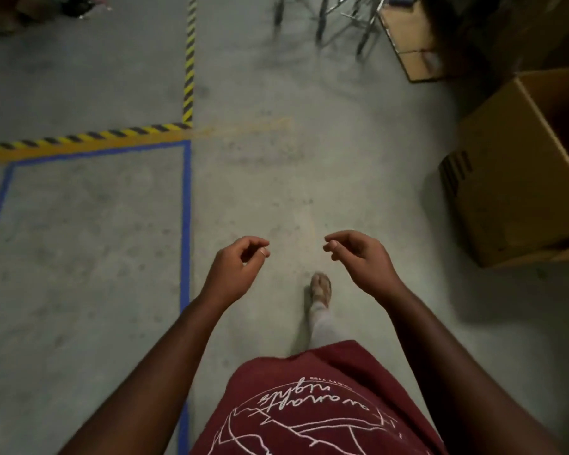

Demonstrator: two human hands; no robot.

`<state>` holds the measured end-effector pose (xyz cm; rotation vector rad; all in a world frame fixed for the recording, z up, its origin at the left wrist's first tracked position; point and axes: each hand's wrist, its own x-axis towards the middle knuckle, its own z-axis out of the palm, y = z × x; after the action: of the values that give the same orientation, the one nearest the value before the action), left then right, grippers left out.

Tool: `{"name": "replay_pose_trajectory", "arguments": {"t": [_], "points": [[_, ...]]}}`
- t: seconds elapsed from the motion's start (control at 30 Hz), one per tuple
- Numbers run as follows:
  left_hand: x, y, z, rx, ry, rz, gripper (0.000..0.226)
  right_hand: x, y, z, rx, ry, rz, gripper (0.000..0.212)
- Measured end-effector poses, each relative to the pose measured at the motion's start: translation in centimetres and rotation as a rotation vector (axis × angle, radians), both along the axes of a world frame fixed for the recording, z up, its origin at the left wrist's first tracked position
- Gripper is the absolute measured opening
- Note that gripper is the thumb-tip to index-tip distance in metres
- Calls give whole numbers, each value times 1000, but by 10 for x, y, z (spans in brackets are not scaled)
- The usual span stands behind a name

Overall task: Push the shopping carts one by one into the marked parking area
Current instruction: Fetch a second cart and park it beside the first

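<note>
Two hands hang out in front of the person over the concrete floor (276, 178), the left hand (235, 269) and the right hand (358, 257) both loosely curled and holding nothing, fingertips near the thumbs. Blue tape (187, 224) outlines the marked parking area (86, 231) on the floor at the left — its near edge runs just beside the left forearm, and nothing stands inside the visible part. Yellow-and-black striped tape (189, 60) borders it farther off. At the top, blurred metal legs and frame of the shopping carts (322, 21) stand well apart from the hands. Cardboard boxes (519, 178) sit along the right. One foot (321, 289) shows between the hands, below it a dark red printed shirt (309, 405).
</note>
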<state>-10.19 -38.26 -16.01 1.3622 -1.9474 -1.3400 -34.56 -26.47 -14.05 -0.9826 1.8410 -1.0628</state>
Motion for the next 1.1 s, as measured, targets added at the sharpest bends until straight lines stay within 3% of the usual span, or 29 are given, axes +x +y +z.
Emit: {"name": "replay_pose_trajectory", "arguments": {"t": [0.23, 0.47, 0.67, 0.83, 1.1], "points": [[-147, -202, -5, -14, -3, -123, 15, -122, -199, -23, -7, -29, -37, 13], [-232, -395, 17, -8, 73, 36, 15, -217, -427, 25, -66, -41, 99, 11], [-308, -555, -3, 9, 169, 106, 19, -290, -601, 15, -68, -32, 158, 11], [-371, -713, -14, 37, 183, 87, 20, -345, -753, 4, -73, -107, -2, 10], [-491, -941, 16, 6, 151, -56, 17, -452, -945, 19, -96, -144, -69, 10]]}}
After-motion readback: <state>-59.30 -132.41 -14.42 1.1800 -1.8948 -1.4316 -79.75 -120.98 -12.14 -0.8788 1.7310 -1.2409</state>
